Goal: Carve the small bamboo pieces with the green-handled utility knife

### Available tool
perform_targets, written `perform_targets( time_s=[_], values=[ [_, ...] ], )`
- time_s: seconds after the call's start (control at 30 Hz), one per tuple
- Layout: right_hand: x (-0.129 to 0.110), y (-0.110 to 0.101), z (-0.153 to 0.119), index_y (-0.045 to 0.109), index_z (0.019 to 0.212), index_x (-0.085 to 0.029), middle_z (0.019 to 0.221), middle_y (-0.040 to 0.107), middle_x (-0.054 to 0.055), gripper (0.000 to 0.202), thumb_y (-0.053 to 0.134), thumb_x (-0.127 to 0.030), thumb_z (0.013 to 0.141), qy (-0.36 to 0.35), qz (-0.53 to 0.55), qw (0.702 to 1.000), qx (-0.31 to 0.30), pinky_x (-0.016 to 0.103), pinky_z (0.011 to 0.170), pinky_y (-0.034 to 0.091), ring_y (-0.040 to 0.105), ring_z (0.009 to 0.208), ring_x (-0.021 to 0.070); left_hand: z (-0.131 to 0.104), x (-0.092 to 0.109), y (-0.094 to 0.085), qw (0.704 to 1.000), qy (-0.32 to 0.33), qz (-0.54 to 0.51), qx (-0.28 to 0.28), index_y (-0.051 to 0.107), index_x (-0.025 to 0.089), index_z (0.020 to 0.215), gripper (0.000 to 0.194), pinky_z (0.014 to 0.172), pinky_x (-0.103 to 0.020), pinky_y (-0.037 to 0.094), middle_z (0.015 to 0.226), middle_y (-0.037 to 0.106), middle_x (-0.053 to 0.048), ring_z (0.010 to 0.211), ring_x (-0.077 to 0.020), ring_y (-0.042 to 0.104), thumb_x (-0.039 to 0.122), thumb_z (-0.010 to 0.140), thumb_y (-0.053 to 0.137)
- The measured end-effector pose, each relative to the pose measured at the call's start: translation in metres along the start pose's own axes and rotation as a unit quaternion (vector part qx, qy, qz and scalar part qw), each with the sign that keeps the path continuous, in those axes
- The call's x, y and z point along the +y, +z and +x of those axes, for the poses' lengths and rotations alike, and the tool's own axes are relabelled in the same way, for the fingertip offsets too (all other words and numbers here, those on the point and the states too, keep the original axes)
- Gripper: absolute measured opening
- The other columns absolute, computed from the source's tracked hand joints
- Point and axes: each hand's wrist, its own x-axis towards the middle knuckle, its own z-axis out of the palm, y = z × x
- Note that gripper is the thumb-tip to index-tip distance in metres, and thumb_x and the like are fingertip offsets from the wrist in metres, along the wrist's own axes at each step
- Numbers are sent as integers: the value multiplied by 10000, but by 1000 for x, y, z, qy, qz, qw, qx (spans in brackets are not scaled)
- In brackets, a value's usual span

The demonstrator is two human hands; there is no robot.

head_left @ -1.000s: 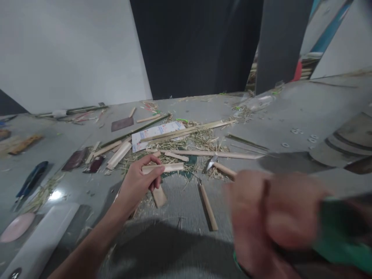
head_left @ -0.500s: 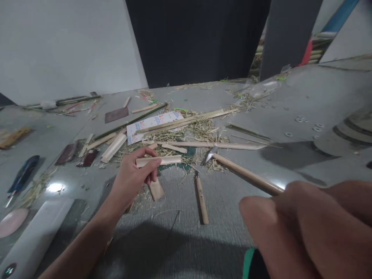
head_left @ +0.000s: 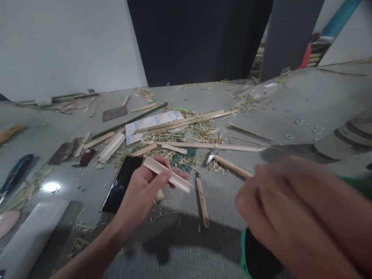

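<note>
My left hand (head_left: 148, 186) is closed on a pale bamboo strip (head_left: 168, 174), slightly hollow along its length, pinched between thumb and fingers and tilted down to the right. A black glossy rectangular panel (head_left: 120, 186) lies under and beside that hand. On the right, my right hand (head_left: 261, 201) is large, near the camera and smeared by motion. Its fingers look curled in, and whatever they hold, if anything, is hidden. Between the hands lies a wooden-handled chisel (head_left: 202, 203). Beyond my right hand, a hammer (head_left: 229, 164) rests with its handle partly covered.
Bamboo shavings (head_left: 200, 130) and strips (head_left: 209, 145) cover the middle of the table. A printed white sheet (head_left: 139, 128) lies among them. To the left are a blue-handled screwdriver (head_left: 17, 172) and a long white object (head_left: 35, 236). A green-rimmed black object (head_left: 255, 255) is bottom right.
My left hand has shifted right and slightly down, tilting the bamboo strip. The black panel now shows beside it. My right hand has moved up and left, covering more of the hammer handle.
</note>
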Motion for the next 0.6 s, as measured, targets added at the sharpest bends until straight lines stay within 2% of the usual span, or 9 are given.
perform_targets(
  time_s=[0.03,0.1,0.17,0.23,0.3,0.37,0.47,0.6],
  values=[
    [-10,2,18,596,580,-376,369,438,-44,677,299,-800,1016,-2,-18,1000,16,357,273,351,401,351,203,-3,-1,2,1000,-15,13,-8,628,210,973,197,666,-263,525,900,832,-88,775,-187,733,386,972,717],
    [-17,12,33,452,574,-307,426,444,-75,665,238,-648,1103,11,24,1000,8,273,383,423,399,364,130,-7,-3,6,999,-33,30,-12,638,195,946,201,653,-268,530,811,821,-80,701,-179,723,385,977,694],
    [-12,22,33,420,631,-264,508,467,-67,561,373,-538,1117,51,99,993,-42,250,464,409,459,449,111,-10,-5,10,998,-22,57,-2,666,184,938,206,605,-252,502,729,787,-52,639,-161,687,384,986,671],
    [-3,29,29,511,722,-249,614,524,-45,429,539,-507,1064,75,37,995,-62,270,513,375,496,559,135,-13,-6,13,997,0,82,7,675,182,949,217,569,-235,466,666,744,-21,594,-140,646,387,1008,637],
    [2,34,26,595,905,-240,756,612,-10,276,587,-479,1042,48,-77,994,-60,301,586,379,536,667,170,-15,-8,17,995,13,96,7,646,191,939,245,539,-224,432,588,685,13,531,-119,594,402,1045,580],
    [4,37,25,591,1050,-218,910,668,44,219,517,-423,1072,-12,-144,987,-68,338,671,409,581,775,207,-18,-10,21,994,14,108,4,594,205,905,300,515,-218,405,521,616,44,471,-104,535,433,1082,515],
    [3,42,24,555,1037,-204,987,669,79,207,394,-313,1108,-70,-190,975,-89,363,724,421,586,826,224,-22,-15,24,992,13,127,-9,548,217,879,363,495,-218,387,493,555,63,441,-99,487,483,1109,458],
    [6,47,25,546,980,-215,956,659,56,212,407,-298,1118,-101,-242,961,-85,362,704,399,564,795,221,-25,-19,26,991,15,130,-27,528,226,881,372,498,-232,378,519,535,64,458,-106,462,493,1119,426]
  ],
)
